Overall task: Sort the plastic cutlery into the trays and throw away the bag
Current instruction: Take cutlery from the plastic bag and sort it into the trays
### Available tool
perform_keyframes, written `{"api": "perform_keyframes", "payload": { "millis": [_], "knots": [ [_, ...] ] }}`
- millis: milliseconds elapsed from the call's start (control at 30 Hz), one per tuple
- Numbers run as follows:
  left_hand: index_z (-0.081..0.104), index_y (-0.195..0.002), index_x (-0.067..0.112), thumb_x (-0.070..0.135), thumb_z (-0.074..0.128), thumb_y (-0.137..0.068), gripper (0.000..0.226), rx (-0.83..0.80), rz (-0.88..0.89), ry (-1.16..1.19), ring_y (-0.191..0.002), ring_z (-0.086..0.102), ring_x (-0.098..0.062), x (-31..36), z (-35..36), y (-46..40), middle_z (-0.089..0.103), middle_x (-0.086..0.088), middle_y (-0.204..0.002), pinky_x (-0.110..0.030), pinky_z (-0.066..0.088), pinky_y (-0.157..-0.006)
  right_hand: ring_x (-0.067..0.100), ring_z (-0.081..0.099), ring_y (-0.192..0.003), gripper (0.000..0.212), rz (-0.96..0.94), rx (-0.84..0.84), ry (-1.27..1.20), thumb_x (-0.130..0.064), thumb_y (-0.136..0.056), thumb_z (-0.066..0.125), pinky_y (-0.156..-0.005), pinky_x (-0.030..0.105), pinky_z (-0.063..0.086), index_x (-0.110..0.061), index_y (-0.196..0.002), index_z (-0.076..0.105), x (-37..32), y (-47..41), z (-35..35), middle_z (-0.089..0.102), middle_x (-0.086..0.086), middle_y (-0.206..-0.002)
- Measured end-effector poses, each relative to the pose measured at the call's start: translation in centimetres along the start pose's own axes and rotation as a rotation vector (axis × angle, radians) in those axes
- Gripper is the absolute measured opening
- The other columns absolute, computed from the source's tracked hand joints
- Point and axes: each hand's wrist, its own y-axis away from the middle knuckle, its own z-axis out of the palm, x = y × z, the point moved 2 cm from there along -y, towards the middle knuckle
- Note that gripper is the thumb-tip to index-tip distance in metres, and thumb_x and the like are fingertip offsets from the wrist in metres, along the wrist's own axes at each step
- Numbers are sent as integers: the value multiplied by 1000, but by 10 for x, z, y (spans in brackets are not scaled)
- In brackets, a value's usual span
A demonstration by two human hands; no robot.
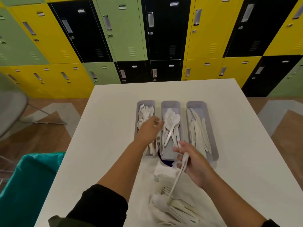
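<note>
- Centrally, three grey trays are set side by side on the white table (246,122): fork tray (144,104), spoon tray (170,104), knife tray (196,104).
- A white utensil (177,177) is gripped by the right hand (195,163), just before the spoon tray, above the loose cutlery pile (173,205).
- Over the fork tray, the left hand (150,130) is blurred; its grip cannot be told.
- Locker labels are unreadable.

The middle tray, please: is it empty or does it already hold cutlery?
Holding cutlery: white spoons lie piled in the middle tray.
</note>
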Motion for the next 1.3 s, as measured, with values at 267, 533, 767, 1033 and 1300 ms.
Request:
{"api": "perform_keyframes", "payload": {
  "millis": [267,533,767,1033,1300],
  "knots": [
    [26,-139,18,30,58,-91,58,-815,-29,36,-87,63,-21,14,40,48,60,-9,-112,-29,52,-80,17,52,-73,23,-28,109,-223,-26,-96,44,-68,32,43,-10,-108,54,-30,-10,-4,58,6,-93],
    [47,-114,10,3,34,-97,23,-644,53,232,-63,61,-11,24,44,60,59,-9,-84,-14,52,-55,15,62,-99,27,-211,59,177,-19,-99,42,-72,29,48,-17,-120,58,-34,-4,1,67,5,-105],
    [56,-101,6,23,36,-101,26,-484,-20,329,-66,50,-14,12,41,59,49,-5,-77,-48,58,-78,18,68,-94,15,-348,146,414,-14,-92,55,-89,38,51,-16,-95,69,-22,-3,-2,75,0,-91],
    [57,-103,5,17,30,-102,30,24,-171,292,-64,64,-18,-8,32,39,55,-16,-78,-46,57,-75,19,64,-67,17,-350,316,189,-5,-96,45,-61,26,55,-2,-91,62,-19,-19,-5,64,11,-80],
    [33,-139,1,13,38,-99,42,225,-46,-61,-125,40,-27,-31,0,3,35,-16,-137,-26,36,-105,18,64,-82,26,-224,178,278,2,-94,41,-77,32,58,-10,-98,63,-11,-23,-2,67,7,-97]
  ]
}}
